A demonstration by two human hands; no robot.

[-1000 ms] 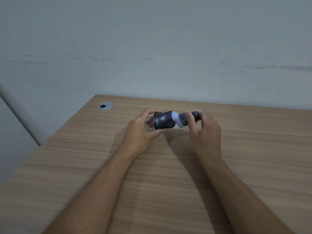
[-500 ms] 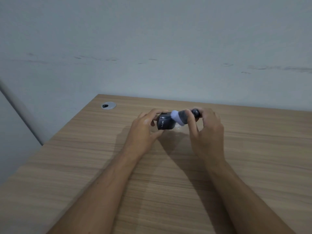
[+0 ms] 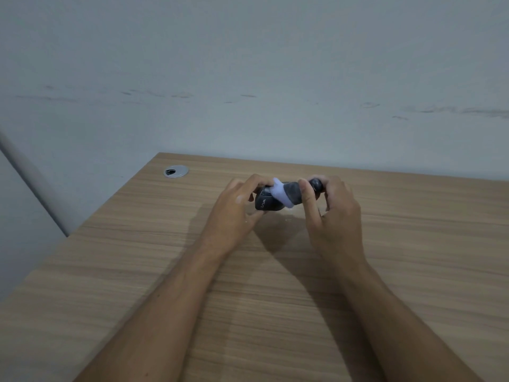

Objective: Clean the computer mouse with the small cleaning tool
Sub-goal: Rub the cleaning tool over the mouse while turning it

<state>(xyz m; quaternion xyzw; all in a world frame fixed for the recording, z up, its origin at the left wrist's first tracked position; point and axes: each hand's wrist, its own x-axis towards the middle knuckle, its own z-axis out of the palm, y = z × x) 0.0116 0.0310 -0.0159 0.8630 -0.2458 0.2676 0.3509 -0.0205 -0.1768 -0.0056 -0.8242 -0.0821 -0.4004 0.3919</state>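
Observation:
A black computer mouse (image 3: 265, 202) with white lettering on its end is held just above the wooden desk (image 3: 137, 257), gripped by my left hand (image 3: 235, 206) between thumb and fingers. My right hand (image 3: 330, 213) pinches a small cleaning tool (image 3: 292, 193) with a dark handle and a pale lilac brush head. The brush head lies across the mouse's top, right side. The far part of the mouse is hidden behind the tool and my fingers.
A round silver cable grommet (image 3: 176, 171) sits in the desk's back left corner. The desk's left edge runs diagonally toward me, and a pale wall rises right behind the back edge. A grey pipe (image 3: 30, 175) slants down the wall at left.
The brush head has slid leftward over the mouse's top, and my hands have drawn closer together. The mouse has turned a little in my left hand.

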